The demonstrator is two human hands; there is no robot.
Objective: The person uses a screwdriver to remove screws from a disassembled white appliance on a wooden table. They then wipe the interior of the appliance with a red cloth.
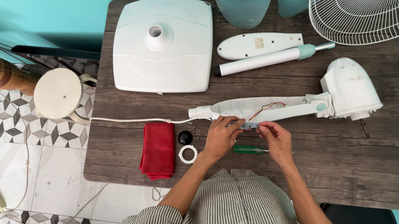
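Both hands are working mid-surface: left hand & right hand are pinching a small switch block between them, just near of the opened fan neck. Wires are running into it, so careful seating looks needed. Green screwdriver is lying nearby.

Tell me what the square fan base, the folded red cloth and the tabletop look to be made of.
Square fan base: apparently moulded white plastic, smooth with a soft sheen and rounded edges. Folded red cloth: soft fabric, possibly microfibre or terry; matte, slightly fuzzy, limp at the folds. Tabletop: dark wood grain in planks, though it may be laminate rather than solid wood.
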